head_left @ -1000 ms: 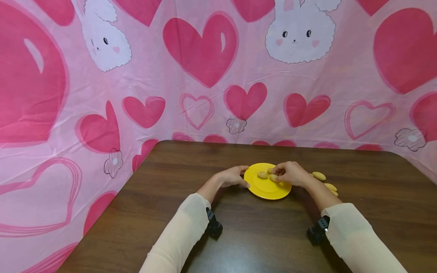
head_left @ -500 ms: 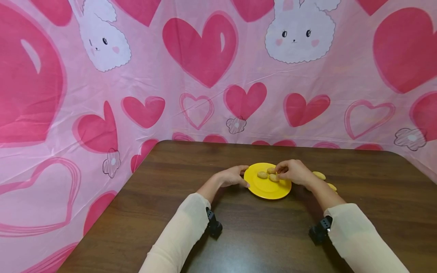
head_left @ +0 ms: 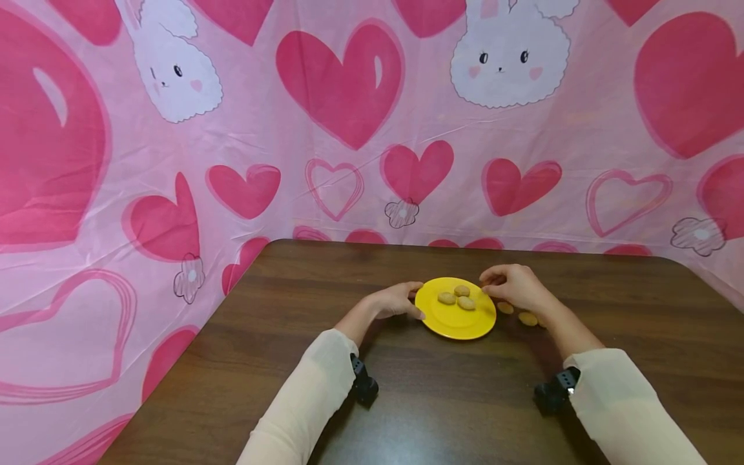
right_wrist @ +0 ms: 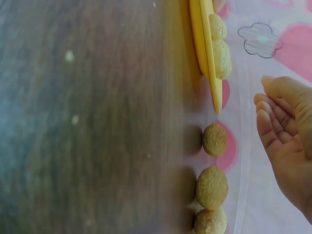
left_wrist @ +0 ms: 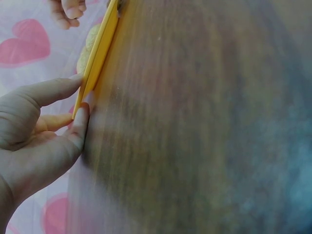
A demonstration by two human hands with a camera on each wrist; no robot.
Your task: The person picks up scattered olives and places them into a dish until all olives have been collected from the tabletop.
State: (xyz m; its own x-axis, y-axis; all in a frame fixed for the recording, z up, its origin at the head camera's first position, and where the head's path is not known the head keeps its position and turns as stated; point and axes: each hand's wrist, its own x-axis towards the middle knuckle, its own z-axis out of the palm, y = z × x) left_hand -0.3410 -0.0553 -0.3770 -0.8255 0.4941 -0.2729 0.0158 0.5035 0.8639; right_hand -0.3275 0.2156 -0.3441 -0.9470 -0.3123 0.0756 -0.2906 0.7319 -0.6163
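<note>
A round yellow plate lies on the table. Three small, oval, yellow-brown potatoes are grouped on its upper half. At the plate's left edge my left hand grips the rim between thumb and fingers, as the left wrist view shows. Just beyond the right rim hovers my right hand, its fingers loosely bent with nothing between them. Below it on the table sit more potatoes, one potato close to the plate and another potato farther right. My right wrist partly covers others.
The brown wooden table reaches back to a pink cloth backdrop printed with hearts and rabbits. A small black camera hangs at each cuff, the left camera and the right camera.
My right hand has let go of a potato on the plate and moved right and slightly away, past the rim. Potatoes beneath it have come into view. The left hand has stayed put.
</note>
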